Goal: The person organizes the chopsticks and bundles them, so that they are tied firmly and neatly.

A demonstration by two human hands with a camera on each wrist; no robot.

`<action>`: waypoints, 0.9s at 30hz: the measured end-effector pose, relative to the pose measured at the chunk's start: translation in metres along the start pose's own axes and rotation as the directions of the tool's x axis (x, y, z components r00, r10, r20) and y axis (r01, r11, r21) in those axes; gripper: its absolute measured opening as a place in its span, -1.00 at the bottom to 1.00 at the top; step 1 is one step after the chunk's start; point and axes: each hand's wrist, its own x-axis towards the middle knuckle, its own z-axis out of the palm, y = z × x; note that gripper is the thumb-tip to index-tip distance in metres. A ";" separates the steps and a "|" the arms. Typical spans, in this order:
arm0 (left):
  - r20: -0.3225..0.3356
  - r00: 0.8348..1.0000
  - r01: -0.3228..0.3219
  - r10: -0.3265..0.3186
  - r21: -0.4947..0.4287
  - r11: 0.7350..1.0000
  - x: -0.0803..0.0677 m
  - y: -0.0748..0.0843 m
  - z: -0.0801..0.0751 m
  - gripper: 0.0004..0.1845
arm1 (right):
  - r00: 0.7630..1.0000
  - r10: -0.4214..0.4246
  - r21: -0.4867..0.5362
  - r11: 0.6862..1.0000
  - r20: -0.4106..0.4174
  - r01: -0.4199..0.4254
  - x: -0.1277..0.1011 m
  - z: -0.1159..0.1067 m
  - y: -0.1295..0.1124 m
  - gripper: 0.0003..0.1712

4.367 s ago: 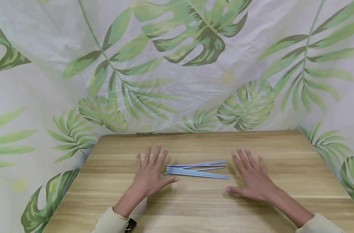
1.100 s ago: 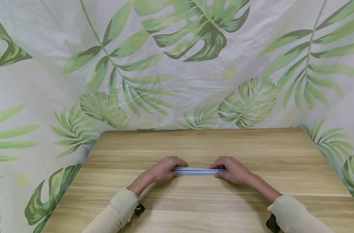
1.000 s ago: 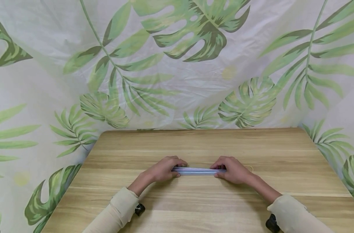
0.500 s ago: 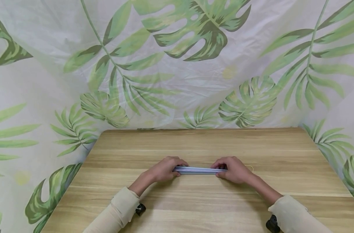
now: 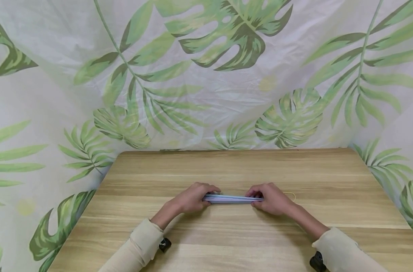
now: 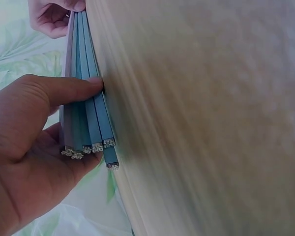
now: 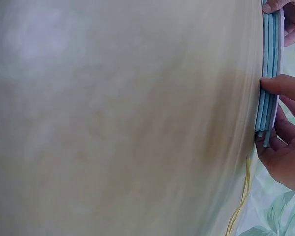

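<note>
Several slim chopsticks, mostly blue with a pinkish-purple one among them, lie side by side in a bundle across the middle of the table. My left hand grips their left ends, thumb on the near side and fingers on the far side. At the other end my right hand holds them the same way. In the left wrist view the thick square ends carry a silvery pattern and sit unevenly, one sticking out past the others. The thin tips poke out below the right thumb in the right wrist view.
A thin yellow rubber band lies on the wooden table just beyond the right hand, partly hidden by it in the head view. A leaf-printed cloth hangs behind the table and along its sides.
Earlier both hands lay flat and spread beside the fanned-out chopsticks; they then took hold of both ends and drew them together. Over the last second the chopsticks have shifted slightly within the bundle.
</note>
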 end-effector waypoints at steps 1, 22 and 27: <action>-0.002 1.000 -0.002 0.002 -0.004 1.000 0.000 0.000 0.000 -0.50 | 1.000 -0.002 -0.004 1.000 -0.004 0.002 0.000 0.000 0.000 -0.80; -0.008 0.999 0.046 -0.046 -0.030 0.998 0.001 0.006 0.001 -0.37 | 1.000 -0.010 -0.062 0.998 0.008 0.011 0.000 0.000 -0.009 -0.73; -0.021 0.998 0.058 -0.059 -0.012 0.998 0.001 0.005 0.002 -0.36 | 1.000 -0.014 -0.055 0.998 0.009 0.014 -0.001 0.000 -0.011 -0.70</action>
